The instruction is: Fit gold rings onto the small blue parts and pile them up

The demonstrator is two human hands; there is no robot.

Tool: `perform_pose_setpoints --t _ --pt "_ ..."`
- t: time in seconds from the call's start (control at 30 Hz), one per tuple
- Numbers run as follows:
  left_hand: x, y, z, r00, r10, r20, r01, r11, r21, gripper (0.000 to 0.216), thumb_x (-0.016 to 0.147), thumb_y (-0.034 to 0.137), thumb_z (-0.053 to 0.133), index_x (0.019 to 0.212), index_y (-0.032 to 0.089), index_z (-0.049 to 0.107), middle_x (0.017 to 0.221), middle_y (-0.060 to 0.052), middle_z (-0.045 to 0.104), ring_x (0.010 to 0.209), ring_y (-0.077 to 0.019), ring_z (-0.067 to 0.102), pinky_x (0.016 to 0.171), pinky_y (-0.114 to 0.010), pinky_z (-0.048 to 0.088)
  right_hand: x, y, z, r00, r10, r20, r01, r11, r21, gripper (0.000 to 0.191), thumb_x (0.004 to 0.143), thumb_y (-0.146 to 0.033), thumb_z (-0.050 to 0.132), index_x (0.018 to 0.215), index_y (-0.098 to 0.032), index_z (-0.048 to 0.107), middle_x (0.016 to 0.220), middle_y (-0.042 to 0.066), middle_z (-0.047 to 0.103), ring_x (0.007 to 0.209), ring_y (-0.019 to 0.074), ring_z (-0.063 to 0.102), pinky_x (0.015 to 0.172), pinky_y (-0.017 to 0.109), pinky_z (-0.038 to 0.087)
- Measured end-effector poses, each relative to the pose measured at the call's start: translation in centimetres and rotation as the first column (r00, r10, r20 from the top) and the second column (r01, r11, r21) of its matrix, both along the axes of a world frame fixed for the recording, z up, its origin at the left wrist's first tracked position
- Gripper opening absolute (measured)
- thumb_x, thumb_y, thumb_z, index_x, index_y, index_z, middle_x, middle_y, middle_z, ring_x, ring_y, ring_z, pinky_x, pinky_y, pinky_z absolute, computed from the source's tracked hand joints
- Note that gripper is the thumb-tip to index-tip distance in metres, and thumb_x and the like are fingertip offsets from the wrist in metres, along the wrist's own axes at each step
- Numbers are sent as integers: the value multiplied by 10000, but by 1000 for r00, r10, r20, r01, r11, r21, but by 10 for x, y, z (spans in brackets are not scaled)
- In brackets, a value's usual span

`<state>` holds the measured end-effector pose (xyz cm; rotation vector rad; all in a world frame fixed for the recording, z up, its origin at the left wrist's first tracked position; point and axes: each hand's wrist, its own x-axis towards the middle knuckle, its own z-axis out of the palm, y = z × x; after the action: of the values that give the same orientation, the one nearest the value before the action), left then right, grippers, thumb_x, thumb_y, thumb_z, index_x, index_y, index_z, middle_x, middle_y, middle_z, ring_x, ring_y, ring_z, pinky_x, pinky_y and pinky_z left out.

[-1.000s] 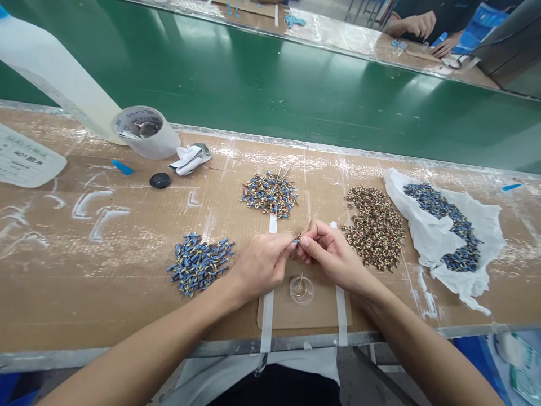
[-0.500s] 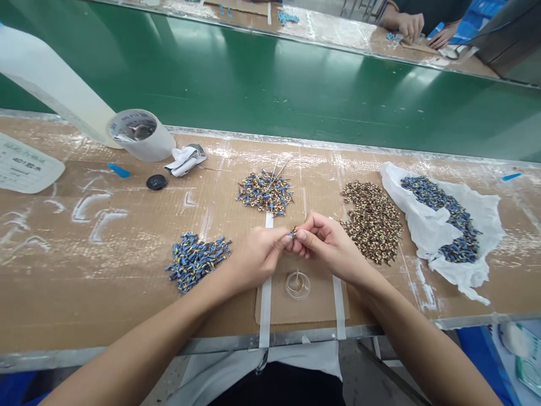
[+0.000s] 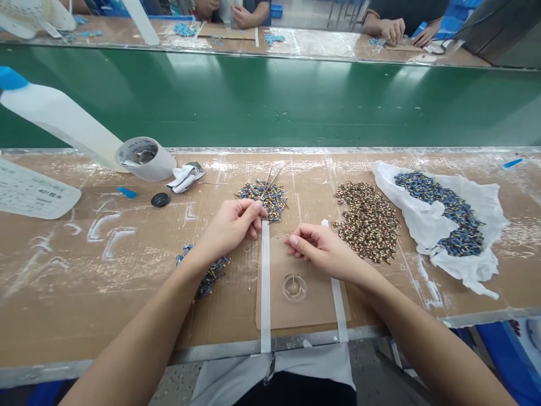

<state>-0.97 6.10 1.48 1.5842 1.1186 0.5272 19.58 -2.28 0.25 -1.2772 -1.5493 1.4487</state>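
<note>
My left hand (image 3: 237, 226) is closed in a pinch at the near edge of a pile of small blue-and-brown parts with pale rings (image 3: 274, 204). Whatever its fingertips hold is hidden or too small to make out. My right hand (image 3: 318, 247), fingers curled and thumb against the forefinger, hovers over a cardboard pad (image 3: 276, 310); I cannot make out anything in its grip. Below it, a small clear round dish (image 3: 295, 288) with a thin stick in it sits on the pad. Two thin metal rods (image 3: 273, 181) stick out of the mixed pile.
Right of my hands lie a heap of small brown ring-ended parts (image 3: 372, 223) and blue parts (image 3: 450, 211) on white cloth (image 3: 426, 228). Blue pieces (image 3: 213, 276) lie partly behind my left forearm. Bottles (image 3: 63, 115), a tape roll (image 3: 163, 166) and a black cap (image 3: 160, 199) stand left.
My hands were together over the pad, fingertips around a small part. They have separated: the left has moved up and left to the mixed pile, the right slightly down and aside.
</note>
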Motion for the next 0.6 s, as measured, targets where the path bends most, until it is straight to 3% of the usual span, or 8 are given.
perform_pose_setpoints --t 0.1,0.2,0.4,0.6 --pt "-11 10 10 983 57 -177 -12 969 248 314 923 391 512 769 139 620 647 -3 610 527 -90 518 529 -214 398 1 0 0 1000 5 14 -5 1000 -4 236 961 -343 512 827 -169 600 795 44 672 683 122 608 619 259 476" --pt "-33 13 20 941 59 -333 65 935 349 279 910 380 524 777 159 632 646 9 597 570 -106 498 547 -227 364 2 1 1 1000 10 30 -10 1000 -11 226 956 -336 517 837 -168 610 787 45 667 677 126 603 608 264 481" --pt "-81 9 33 794 -224 -565 353 927 129 167 827 325 609 752 185 658 698 -10 643 673 -150 566 596 -248 360 2 0 1 998 23 58 -21 999 -32 212 949 -335 526 856 -168 617 798 52 671 668 129 599 589 259 481" --pt "-80 -4 29 697 -255 -670 412 907 84 112 789 266 624 732 169 620 833 -60 610 813 -204 542 694 -301 363 4 0 0 995 56 80 -52 997 -57 246 965 -360 501 865 -162 606 813 51 661 681 124 590 616 252 482"
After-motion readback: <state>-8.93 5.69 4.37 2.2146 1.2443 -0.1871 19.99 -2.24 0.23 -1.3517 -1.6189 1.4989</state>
